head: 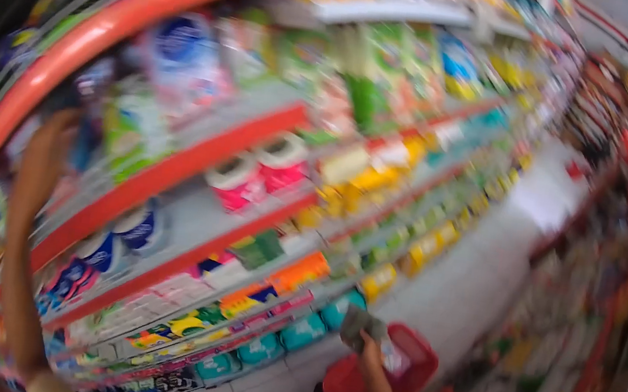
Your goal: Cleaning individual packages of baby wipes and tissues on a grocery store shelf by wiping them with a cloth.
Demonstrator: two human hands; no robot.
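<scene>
My left hand (pixel 47 150) is raised to an upper store shelf, its fingers among blurred packages. Whether it grips one is too blurred to see. Just to its right stands a green and white package (pixel 132 129). My right hand (pixel 369 347) holds a small grey-green packet or box (pixel 361 328), low in the view. Beneath and beside that hand is a red plastic basket (pixel 423 358). A pale, see-through package (pixel 396 357) lies inside the basket.
Shelves with red front edges (pixel 171 174) run along the aisle. Pink-wrapped rolls (pixel 282 161) and teal packs (pixel 303 331) fill lower tiers. An orange-red curved bar (pixel 86 46) crosses the upper left. Pale floor (pixel 471 286) separates these shelves from another stocked rack (pixel 550 328).
</scene>
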